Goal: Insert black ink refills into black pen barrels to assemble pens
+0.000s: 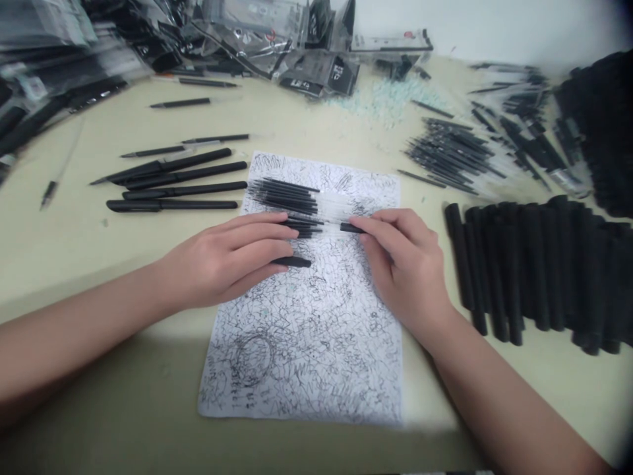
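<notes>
A scribbled sheet of paper (306,356) lies on the table under both hands. Across its upper part rests a row of black and clear pen refills (289,198). My left hand (237,254) lies palm down over the sheet's left edge, its fingers stretched out on the lower refills. From under those fingers sticks the end of a black pen piece (299,262). My right hand (405,257) pinches a short black piece (350,227) between thumb and forefinger, at the right ends of the refills; whether a refill is joined to it is unclear.
Black capped pens (188,191) lie left of the sheet, with loose refills behind them. At the right are a refill pile (450,155) and many black tubes (539,270). Plastic packaging (316,66) and pale green crumbs (390,99) lie at the back.
</notes>
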### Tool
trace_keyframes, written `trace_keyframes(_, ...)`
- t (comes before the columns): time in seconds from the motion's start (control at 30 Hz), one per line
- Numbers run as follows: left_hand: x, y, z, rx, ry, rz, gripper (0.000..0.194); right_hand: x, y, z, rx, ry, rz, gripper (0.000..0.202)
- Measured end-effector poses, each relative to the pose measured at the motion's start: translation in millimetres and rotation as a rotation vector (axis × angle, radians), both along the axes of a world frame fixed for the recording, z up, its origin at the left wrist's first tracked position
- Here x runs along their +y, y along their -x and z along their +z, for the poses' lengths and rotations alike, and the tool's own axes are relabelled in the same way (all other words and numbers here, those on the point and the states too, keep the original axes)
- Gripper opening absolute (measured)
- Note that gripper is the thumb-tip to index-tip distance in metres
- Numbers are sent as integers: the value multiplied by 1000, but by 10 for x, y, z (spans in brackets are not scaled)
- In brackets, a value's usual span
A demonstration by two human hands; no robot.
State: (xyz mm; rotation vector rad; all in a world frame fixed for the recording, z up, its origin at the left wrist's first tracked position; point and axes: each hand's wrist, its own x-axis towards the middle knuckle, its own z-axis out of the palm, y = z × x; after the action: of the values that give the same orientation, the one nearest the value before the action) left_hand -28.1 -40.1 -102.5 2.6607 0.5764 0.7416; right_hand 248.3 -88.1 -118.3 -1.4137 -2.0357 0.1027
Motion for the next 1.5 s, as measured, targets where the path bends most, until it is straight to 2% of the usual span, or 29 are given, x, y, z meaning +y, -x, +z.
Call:
trace_keyframes(0.2,2,-1,-18,-36,50,-22,19,-10,14,9,-4,-5,2,29)
trace_keyframes(0.43,10,21,-16,-22,-73,38,23,0,22,33,33,4,-3,29)
trace_keyframes(0.57,12,17,7,-9,-114,-7,24,-2,27,37,25,9,-12,28)
trace_keyframes(0.8,-2,37,-60,-39,-7,-61,20,-23,46,35,7,-6,2,27)
trace_keyframes(0.93,-25,30,-31,-40,-112,-83,17,-29,66,52,-10,-4,0,27)
trace_keyframes(1.03,-20,8,22,-67,-246,-24,15,-30,80,80,-15,0,-16,27)
trace_keyframes(1.17,32,1,52,-235,-437,46,19,-39,85,103,-11,3,-42,25)
trace_keyframes(1.37,76,2,31,-392,-342,343,15,-52,74,84,3,-2,-54,24)
trace_keyframes(1.5,72,-12,36,-384,-318,330,14,-54,75,87,-6,-1,-30,22)
